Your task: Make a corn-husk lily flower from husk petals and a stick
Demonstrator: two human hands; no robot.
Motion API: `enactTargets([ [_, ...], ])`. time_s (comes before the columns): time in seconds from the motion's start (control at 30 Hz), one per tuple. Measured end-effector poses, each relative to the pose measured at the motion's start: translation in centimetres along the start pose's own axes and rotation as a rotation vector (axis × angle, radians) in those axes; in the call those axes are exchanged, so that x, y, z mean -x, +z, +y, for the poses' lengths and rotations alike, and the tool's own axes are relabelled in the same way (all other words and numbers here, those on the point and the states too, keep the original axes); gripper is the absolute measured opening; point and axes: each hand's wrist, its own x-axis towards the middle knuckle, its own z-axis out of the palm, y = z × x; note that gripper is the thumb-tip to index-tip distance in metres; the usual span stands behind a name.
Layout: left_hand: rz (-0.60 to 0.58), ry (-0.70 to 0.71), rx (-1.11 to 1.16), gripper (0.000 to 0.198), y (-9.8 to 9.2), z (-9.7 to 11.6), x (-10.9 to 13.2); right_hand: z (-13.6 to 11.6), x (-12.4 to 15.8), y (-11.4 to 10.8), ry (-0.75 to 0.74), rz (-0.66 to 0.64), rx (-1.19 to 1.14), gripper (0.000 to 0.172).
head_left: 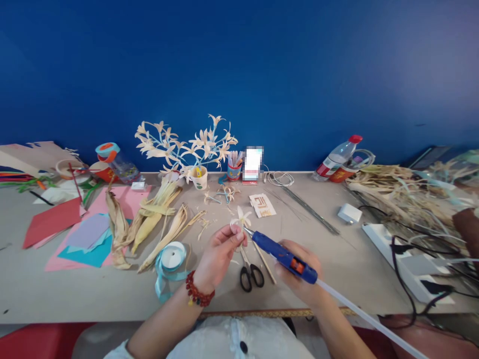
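Note:
Between the thumb and fingers of my left hand (224, 249) is a pale corn-husk flower (242, 217), its petals spread upward. My right hand (301, 279) is wrapped round a blue hot glue gun (282, 254), with a long white glue stick (359, 309) running out of its back end. The gun's metal nozzle (248, 231) points left and is close to the flower's base; whether it touches, I cannot tell. Below my hands lie black-handled scissors (251, 277) and a thin stick (265, 263). A roll of light blue ribbon (173, 256) lies left of my left wrist.
Corn husks (155, 229) and coloured paper (90, 244) cover the left side. Finished husk flowers stand in a paper cup (199, 178) at the back, beside a phone (253, 163). To the right are wires (312, 211), a bottle (337, 158) and a power strip (407, 264) with cables.

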Motion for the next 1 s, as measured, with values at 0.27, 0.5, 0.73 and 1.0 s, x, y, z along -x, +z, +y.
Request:
enactTargets([
  [0.27,-0.004,-0.003,0.003,0.011,0.0,0.1,0.0,0.3,0.2,0.1,0.013,-0.041,-0.001,0.014],
  [0.5,0.010,-0.055,0.020,0.013,0.0,0.3,0.4,1.7,0.1,0.2,0.038,-0.058,0.162,0.012],
  [0.73,-0.066,-0.160,0.171,0.016,-1.3,1.4,1.0,7.8,-2.1,0.0,0.178,-0.259,0.723,0.017],
  [1.0,0.011,0.120,-0.198,0.014,-7.3,8.2,2.2,14.8,-3.3,-1.8,0.176,-0.451,0.683,0.023],
])
